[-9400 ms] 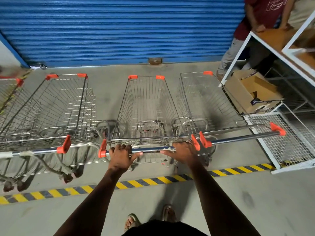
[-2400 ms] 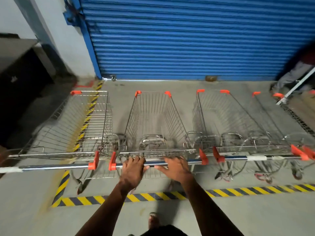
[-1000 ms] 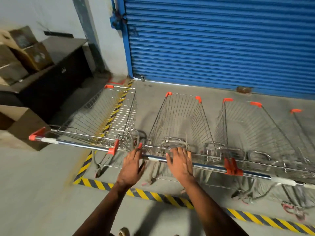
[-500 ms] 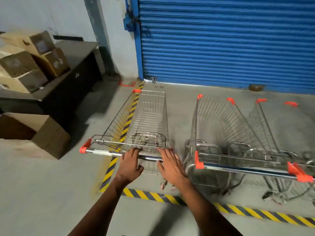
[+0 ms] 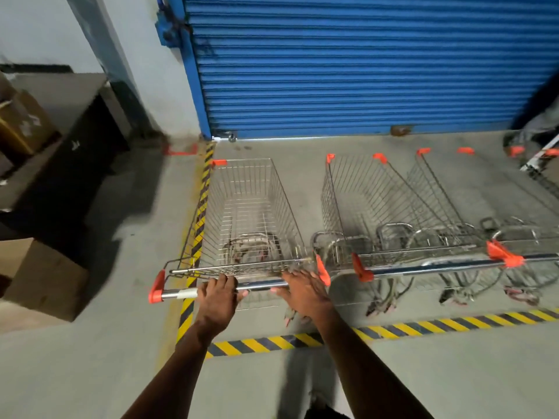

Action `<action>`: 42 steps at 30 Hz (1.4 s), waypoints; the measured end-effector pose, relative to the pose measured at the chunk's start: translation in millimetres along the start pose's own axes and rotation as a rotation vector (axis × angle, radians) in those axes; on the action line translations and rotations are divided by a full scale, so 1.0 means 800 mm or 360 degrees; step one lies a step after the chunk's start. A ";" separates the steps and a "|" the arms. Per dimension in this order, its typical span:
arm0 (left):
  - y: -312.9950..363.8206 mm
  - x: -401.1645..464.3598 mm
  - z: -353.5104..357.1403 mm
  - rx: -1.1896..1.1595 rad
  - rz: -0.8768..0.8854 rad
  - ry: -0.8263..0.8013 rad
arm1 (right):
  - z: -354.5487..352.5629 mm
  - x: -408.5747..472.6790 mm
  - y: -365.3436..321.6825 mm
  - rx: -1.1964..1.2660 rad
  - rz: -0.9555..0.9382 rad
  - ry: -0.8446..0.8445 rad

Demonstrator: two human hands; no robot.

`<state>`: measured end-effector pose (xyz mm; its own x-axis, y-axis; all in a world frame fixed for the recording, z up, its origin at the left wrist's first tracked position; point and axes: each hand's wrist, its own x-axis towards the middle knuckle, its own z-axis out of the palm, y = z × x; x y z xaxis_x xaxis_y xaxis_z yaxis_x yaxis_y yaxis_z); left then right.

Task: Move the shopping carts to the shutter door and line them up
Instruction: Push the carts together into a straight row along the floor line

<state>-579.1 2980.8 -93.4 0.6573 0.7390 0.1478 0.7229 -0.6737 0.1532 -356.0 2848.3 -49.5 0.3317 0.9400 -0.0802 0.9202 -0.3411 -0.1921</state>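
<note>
Several wire shopping carts with orange corner caps stand side by side, noses toward the blue shutter door (image 5: 363, 71). The leftmost cart (image 5: 248, 213) sits along the left hazard stripe (image 5: 199, 225). My left hand (image 5: 217, 294) is curled around its chrome handle (image 5: 260, 286). My right hand (image 5: 302, 291) lies on the same bar near its right orange cap, fingers stretched flat over it. A small gap separates this cart from the neighbouring cart (image 5: 363, 207), and further carts (image 5: 438, 192) continue to the right.
A yellow-black floor stripe (image 5: 423, 325) runs behind the carts' handles. On the left are a cardboard box (image 5: 39, 276) on the floor and a dark desk (image 5: 69, 164) carrying more boxes (image 5: 21, 122). A person's legs (image 5: 541, 125) show at the far right.
My hands left the second cart's handle and moved left to the leftmost cart's handle. The left hand has closed on it, and the cart now stands straighter toward the shutter.
</note>
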 end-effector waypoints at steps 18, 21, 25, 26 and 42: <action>0.077 0.019 0.012 0.0070 0.0123 0.0027 | -0.019 -0.019 0.076 0.0241 0.0175 -0.0281; 0.081 0.015 0.015 0.0065 0.0111 0.0020 | -0.012 -0.019 0.083 0.0225 0.0160 -0.0284; 0.077 0.015 0.018 0.0041 0.0093 -0.0033 | -0.010 -0.019 0.084 0.0235 0.0143 -0.0261; 0.077 0.015 0.018 0.0036 0.0087 -0.0050 | -0.011 -0.020 0.084 0.0243 0.0130 -0.0256; 0.076 0.018 -0.007 -0.0245 0.0050 -0.0297 | -0.010 -0.028 0.085 0.0164 0.0076 -0.0259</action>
<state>-527.2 2950.5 -76.4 0.7174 0.6962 -0.0259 0.6697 -0.6790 0.3008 -298.7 2804.2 -53.0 0.3289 0.9115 -0.2468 0.8753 -0.3924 -0.2826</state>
